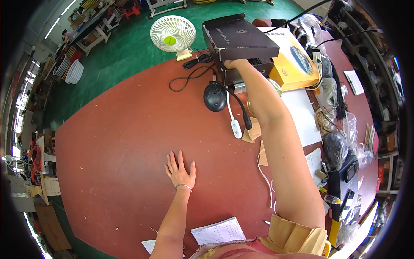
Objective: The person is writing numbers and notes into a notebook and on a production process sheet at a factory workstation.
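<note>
My left hand (180,172) lies flat on the red-brown tabletop (129,142), fingers spread, with a thin bracelet at the wrist and nothing in its grasp. Stretched far forward, my right hand (233,64) reaches into the opening of a black cardboard box (241,39) at the table's far side. The box's lid is partly raised above the hand. Inside the box my fingers are hidden, so what they touch cannot be seen. Just left of that hand are a black round lamp or microphone base (215,96) and a coiled black cable (197,61).
A cream desk fan (173,34) stands at the far edge. Right of the black box sits a yellow box (295,60). Plastic-wrapped goods (338,146) crowd the right side. Near my body lie printed sheets (217,232) and brown paper envelopes (295,236). A white corded switch (236,128) lies mid-table.
</note>
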A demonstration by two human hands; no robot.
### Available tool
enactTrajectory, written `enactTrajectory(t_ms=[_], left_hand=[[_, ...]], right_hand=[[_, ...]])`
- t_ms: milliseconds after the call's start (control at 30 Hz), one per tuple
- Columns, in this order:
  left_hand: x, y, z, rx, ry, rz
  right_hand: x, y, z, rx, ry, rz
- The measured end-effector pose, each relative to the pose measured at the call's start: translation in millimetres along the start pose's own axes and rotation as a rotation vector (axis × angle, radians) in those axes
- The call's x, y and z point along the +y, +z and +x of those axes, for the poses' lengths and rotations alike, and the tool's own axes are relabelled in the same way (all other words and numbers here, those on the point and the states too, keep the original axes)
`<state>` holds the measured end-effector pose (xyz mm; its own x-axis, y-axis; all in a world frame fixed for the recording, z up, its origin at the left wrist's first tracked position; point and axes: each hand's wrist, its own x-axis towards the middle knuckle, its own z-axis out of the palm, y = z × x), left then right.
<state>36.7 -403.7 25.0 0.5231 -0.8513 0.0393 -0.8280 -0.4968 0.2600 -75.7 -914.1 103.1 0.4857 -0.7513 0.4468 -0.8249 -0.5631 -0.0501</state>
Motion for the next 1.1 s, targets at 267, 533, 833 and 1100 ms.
enactTrajectory(t_ms=[267,533,833,1100], left_hand=[[-12,-5,-1,-0.036,-0.022,0.033],[-14,-4,-1,0.005,-0.022,0.014],[-10,-4,0,-0.010,-0.022,0.031],[-13,-4,2,-0.013,-0.029,0.033]], right_hand=[[-62,-131,-56,-0.302,0.363,1.069],[-81,-225,-168,-0.120,0.306,1.201],[52,-185,-148,-0.113,0.261,0.415],[40,-178,-93,-0.034,0.358,0.236]])
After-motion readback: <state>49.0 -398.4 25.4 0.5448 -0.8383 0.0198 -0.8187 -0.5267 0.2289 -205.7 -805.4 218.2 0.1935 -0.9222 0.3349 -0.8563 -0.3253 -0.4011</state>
